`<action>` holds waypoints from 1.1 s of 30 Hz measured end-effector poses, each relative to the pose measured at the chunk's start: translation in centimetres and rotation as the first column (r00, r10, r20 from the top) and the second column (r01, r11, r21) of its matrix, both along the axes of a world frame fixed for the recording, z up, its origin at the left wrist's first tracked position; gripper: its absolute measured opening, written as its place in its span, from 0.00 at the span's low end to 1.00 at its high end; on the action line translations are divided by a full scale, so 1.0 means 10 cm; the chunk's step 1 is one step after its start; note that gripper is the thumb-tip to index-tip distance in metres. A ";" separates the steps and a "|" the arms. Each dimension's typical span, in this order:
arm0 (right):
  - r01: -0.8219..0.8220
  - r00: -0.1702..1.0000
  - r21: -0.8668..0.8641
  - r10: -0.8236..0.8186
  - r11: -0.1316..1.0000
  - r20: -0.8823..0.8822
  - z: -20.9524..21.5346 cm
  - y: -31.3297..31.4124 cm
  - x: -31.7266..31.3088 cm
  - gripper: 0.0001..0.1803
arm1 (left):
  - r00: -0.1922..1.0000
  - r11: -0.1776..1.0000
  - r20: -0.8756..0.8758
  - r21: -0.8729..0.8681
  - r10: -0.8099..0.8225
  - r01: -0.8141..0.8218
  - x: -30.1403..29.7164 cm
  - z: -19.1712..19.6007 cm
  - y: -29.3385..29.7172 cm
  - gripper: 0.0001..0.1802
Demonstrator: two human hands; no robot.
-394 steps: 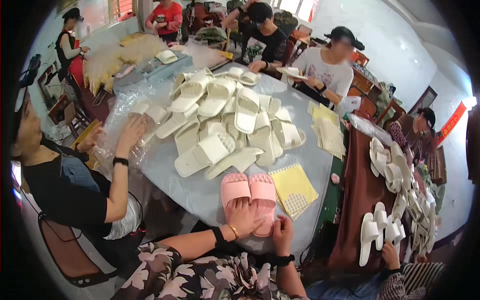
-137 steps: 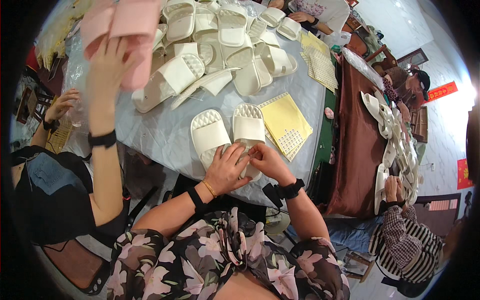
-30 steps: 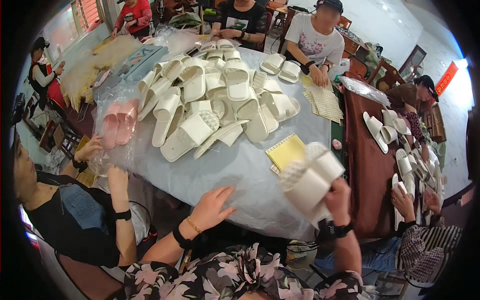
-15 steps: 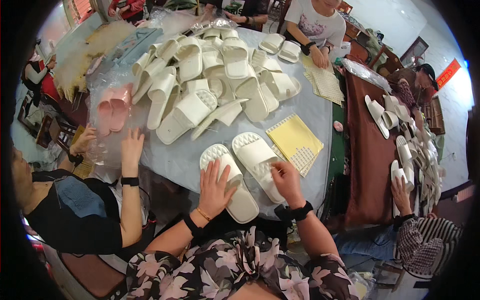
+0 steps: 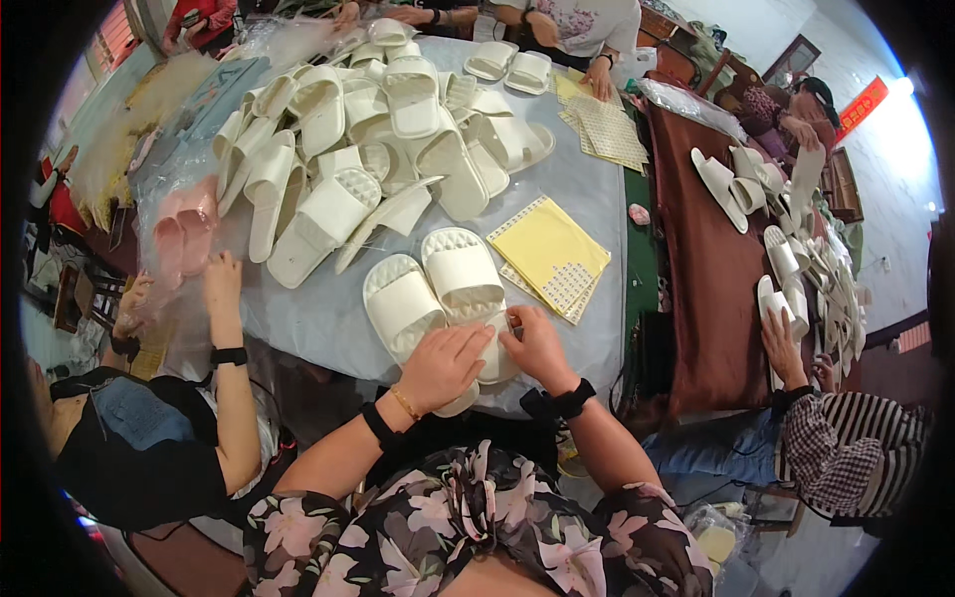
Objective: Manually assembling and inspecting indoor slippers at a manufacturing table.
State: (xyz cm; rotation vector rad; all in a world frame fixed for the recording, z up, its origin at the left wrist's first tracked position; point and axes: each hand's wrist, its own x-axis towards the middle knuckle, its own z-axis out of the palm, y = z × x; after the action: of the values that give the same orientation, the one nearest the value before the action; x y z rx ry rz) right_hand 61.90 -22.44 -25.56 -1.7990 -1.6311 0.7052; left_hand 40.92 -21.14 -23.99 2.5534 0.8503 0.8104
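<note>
A pair of cream slippers lies side by side at the near edge of the table: a left slipper [image 5: 402,310] and a right slipper [image 5: 464,281], both with quilted insoles. My left hand [image 5: 443,368] stretches across them, fingers extended and resting on the right slipper's heel half. At that slipper's right edge is my right hand [image 5: 537,350], thumb and fingers drawn together in a pinch; whatever is between the fingertips is too small to make out. Just beyond, to the right, lies a yellow sticker sheet [image 5: 545,239] with small printed labels, partly covering another.
A big heap of cream slippers [image 5: 388,109] fills the table's far middle. On the left, a co-worker's hands touch clear plastic around pink slippers [image 5: 184,234]. More label sheets [image 5: 609,129] lie far right. Beyond a gap, a brown-covered table [image 5: 686,298] holds more slippers and a co-worker's hand.
My left hand has moved from the left slipper's strap to the right slipper's heel half. The two slippers now sit closer together. My right hand stays pinched beside the right slipper.
</note>
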 end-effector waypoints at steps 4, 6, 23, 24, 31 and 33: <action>-0.038 0.998 -0.029 0.037 0.999 -0.042 0.12 0.04 0.14 0.17 | 0.980 0.995 -0.179 0.022 -0.089 0.094 0.12 -0.11 0.06 0.29; 0.019 0.997 0.005 -0.018 1.000 -0.076 0.18 0.07 0.25 0.12 | 0.974 0.999 -0.227 0.043 -0.023 0.033 0.11 -0.04 0.04 0.31; 0.101 0.966 -0.016 -0.094 0.995 0.239 0.01 0.78 0.89 0.16 | 0.985 0.999 -0.172 -0.051 -0.004 -0.005 0.09 -0.10 -0.01 0.34; 0.107 0.964 -0.022 -0.098 0.994 0.247 0.01 0.77 0.88 0.16 | 0.987 0.999 -0.163 -0.052 -0.005 -0.004 0.09 -0.09 -0.01 0.34; 0.156 0.959 -0.006 -0.150 0.988 0.242 -0.02 0.80 0.86 0.15 | 0.991 0.998 -0.130 -0.063 0.007 -0.016 0.08 -0.08 0.01 0.34; 0.154 0.958 -0.002 -0.149 0.988 0.245 -0.04 0.81 0.87 0.15 | 0.993 0.998 -0.115 -0.056 0.004 -0.011 0.07 -0.08 0.02 0.35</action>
State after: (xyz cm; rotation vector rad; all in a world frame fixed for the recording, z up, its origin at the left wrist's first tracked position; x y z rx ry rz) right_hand 70.60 -14.36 -25.94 -2.0679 -1.6203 0.4464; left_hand 41.65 -20.99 -24.77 2.5686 0.9048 0.6378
